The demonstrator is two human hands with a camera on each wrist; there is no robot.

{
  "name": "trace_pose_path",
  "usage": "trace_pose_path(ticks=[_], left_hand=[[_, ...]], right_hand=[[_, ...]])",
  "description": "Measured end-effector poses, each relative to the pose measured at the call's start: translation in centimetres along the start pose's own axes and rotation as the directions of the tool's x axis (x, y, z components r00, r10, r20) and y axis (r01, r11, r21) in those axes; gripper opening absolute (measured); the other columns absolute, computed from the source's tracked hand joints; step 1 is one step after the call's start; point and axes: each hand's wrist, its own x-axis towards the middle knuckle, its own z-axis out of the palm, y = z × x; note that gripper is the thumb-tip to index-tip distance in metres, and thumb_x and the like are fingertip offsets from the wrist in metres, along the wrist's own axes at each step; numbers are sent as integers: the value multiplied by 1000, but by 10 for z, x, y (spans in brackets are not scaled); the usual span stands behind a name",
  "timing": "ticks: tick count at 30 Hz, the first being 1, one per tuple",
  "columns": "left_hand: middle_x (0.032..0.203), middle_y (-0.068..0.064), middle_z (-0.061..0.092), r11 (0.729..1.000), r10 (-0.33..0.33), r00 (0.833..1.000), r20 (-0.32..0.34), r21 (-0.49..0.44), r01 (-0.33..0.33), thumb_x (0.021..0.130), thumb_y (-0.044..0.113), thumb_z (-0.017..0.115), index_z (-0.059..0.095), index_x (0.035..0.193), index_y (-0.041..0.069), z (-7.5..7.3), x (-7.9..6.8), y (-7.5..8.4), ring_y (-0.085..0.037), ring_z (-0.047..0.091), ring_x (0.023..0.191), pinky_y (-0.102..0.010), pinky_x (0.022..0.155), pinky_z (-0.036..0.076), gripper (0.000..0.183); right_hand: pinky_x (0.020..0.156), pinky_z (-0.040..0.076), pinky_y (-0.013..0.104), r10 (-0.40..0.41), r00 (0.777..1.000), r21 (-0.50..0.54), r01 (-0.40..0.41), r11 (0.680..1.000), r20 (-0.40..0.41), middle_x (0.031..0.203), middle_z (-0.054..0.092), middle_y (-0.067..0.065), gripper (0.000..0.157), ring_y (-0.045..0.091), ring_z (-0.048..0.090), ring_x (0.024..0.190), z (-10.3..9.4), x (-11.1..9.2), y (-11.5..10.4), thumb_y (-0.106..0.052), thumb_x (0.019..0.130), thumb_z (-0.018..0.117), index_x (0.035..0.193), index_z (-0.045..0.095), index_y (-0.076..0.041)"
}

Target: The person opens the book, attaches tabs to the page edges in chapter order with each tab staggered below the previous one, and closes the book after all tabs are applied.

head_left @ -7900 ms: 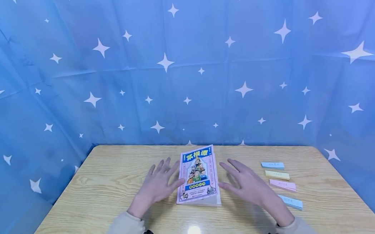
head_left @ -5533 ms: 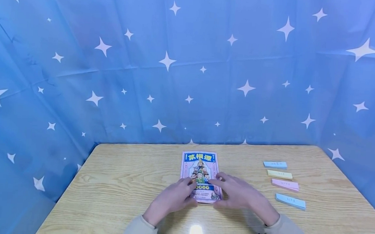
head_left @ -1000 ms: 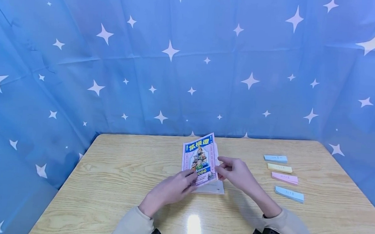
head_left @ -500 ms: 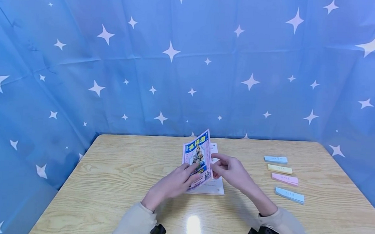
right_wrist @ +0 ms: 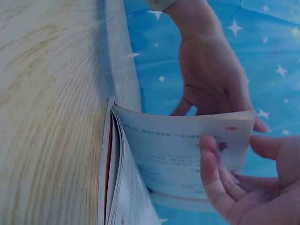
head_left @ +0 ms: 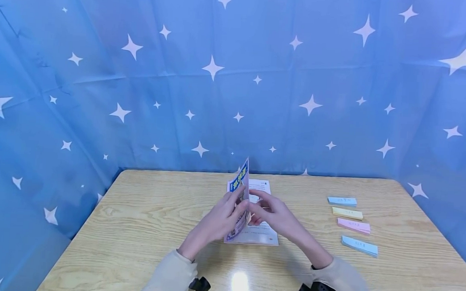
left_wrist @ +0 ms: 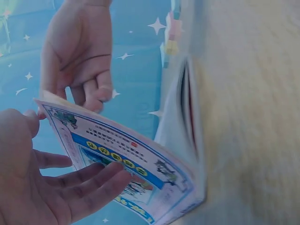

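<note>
A pink-bordered comic-style book point(head_left: 238, 208) lies on the table with its front cover and some pages raised nearly upright, printed pages showing underneath. My left hand point(head_left: 219, 217) rests extended fingers against the outside of the raised cover point(left_wrist: 126, 140); its thumb is near the free edge. From the other side, my right hand point(head_left: 275, 214) pinches that edge, its curled fingers against the inner page point(right_wrist: 183, 140) in the right wrist view. The lower pages point(right_wrist: 126, 187) stay down on the table. How many leaves are lifted cannot be told.
Four-sided paper slips sit at the right of the wooden table point(head_left: 144, 220): a blue strip point(head_left: 342, 201), a yellow strip point(head_left: 346, 213), a pink strip point(head_left: 353, 225) and another blue strip point(head_left: 359, 246). A blue star-patterned curtain point(head_left: 236, 92) hangs behind the table.
The book's cover, first slightly lifted, then flat, has swung up and leftward to nearly upright, exposing printed pages. My right hand has moved left with its edge; my left fingers have shifted onto the cover.
</note>
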Motion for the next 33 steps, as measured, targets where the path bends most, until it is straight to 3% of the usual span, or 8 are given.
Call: trace_pose_path(ticks=[5, 11, 18, 22, 25, 27, 30, 33], left_hand=[[141, -17, 47, 1000, -15, 999, -48, -4, 15, 110, 50, 29, 26, 161, 13, -10, 3, 6, -29, 58, 113, -51, 97, 49, 63], [125, -10, 52, 1000, -4, 998, -70, -28, 2, 108, 38, 44, 33, 157, 8, -22, 3, 12, -20, 59, 102, -37, 85, 53, 59], [122, -14, 57, 999, 35, 995, -92, 19, -34, 103, 9, 50, 41, 152, 0, -39, -1, 12, -22, 61, 100, -34, 79, 55, 51], [125, -16, 57, 991, 55, 991, -122, 125, -39, 99, 2, 53, 49, 146, -3, -48, -5, 11, -20, 61, 92, -31, 73, 54, 47], [128, -18, 55, 962, 78, 985, -152, 270, -35, 98, 0, 56, 54, 142, -2, -52, -9, 11, -22, 59, 89, -30, 65, 52, 45], [133, -19, 52, 932, 84, 982, -167, 362, -18, 97, 1, 59, 56, 141, -1, -52, -11, 9, -26, 59, 96, -30, 64, 53, 44], [142, -22, 48, 887, 96, 978, -184, 462, 0, 96, 2, 64, 58, 139, -2, -52, -15, 6, -35, 55, 118, -39, 80, 58, 44], [147, -25, 44, 855, 112, 976, -188, 519, 2, 93, 1, 67, 60, 135, -4, -52, -18, 1, -41, 46, 133, -50, 98, 51, 42]], right_hand=[[81, 58, 40, -27, 999, -1, 27, 1000, 35, 109, 69, 16, 60, 38, 71, 87, 8, 2, 0, -29, 107, 52, 157, 31, -2], [81, 58, 49, -61, 994, 26, 59, 998, 86, 113, 65, 19, 67, 34, 71, 88, 19, 4, 2, -23, 105, 58, 160, 25, -4], [79, 59, 38, -82, 992, 1, 82, 997, 98, 112, 68, 14, 67, 29, 71, 88, 26, 8, 2, -22, 103, 61, 159, 27, -4], [77, 58, 34, -89, 991, -44, 94, 995, 104, 112, 69, 11, 67, 30, 71, 87, 29, 10, 3, -22, 103, 61, 159, 28, -4], [76, 57, 30, -92, 990, -83, 101, 991, 104, 111, 68, 10, 67, 29, 71, 86, 30, 11, 5, -23, 103, 61, 158, 29, -2], [74, 57, 29, -87, 990, -117, 100, 988, 107, 111, 68, 10, 66, 28, 72, 86, 31, 11, 7, -23, 103, 61, 157, 30, -1], [73, 56, 28, -91, 989, -184, 111, 977, 114, 111, 67, 12, 63, 23, 71, 85, 33, 12, 10, -21, 103, 62, 155, 33, 1], [75, 55, 28, -111, 985, -247, 141, 959, 132, 114, 66, 17, 59, 21, 70, 86, 35, 14, 14, -17, 102, 64, 151, 39, 3]])
